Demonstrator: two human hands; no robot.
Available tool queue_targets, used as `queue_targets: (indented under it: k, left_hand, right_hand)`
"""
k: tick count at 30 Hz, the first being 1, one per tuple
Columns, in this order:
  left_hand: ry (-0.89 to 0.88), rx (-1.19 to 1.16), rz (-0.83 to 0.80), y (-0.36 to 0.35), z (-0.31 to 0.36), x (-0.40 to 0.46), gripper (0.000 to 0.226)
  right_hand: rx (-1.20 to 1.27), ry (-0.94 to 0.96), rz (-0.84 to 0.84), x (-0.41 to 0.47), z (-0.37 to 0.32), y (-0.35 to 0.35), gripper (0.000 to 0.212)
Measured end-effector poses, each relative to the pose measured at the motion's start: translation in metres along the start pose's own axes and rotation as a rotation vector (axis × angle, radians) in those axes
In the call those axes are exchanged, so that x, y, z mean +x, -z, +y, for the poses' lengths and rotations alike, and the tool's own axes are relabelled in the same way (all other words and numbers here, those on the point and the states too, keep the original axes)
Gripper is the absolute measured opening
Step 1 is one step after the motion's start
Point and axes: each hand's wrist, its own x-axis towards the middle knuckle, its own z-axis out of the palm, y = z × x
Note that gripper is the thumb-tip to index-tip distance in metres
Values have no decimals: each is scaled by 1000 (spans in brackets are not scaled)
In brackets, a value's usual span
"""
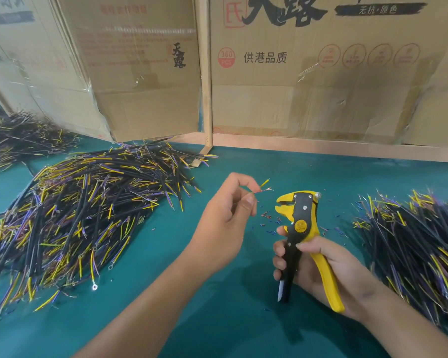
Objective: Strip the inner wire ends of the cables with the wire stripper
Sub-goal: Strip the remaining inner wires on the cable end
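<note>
My left hand pinches a cable whose thin inner wires stick out to the right of the fingertips, one yellow and the others with bare ends. The cable's black body is hidden behind the hand. My right hand grips the handles of a yellow and black wire stripper, held upright with its jaws pointing left. The jaws sit a short way right of and below the wire ends, apart from them.
A large heap of black cables with yellow and purple wires lies at the left, a second pile at the right, a third far left. Cut insulation bits dot the green table. Cardboard boxes wall the back.
</note>
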Motion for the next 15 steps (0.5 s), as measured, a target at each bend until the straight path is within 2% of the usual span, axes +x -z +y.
queue_targets:
  k: [13,15]
  left_hand:
    - [-32,72,-30,-1,5,-1,12]
    - [-38,93,-27,-1,7,-2,17]
  right_hand:
    - [-32,-12,-16,-3,1,0,41]
    - [-33,-11,-12,-3,1,0,40]
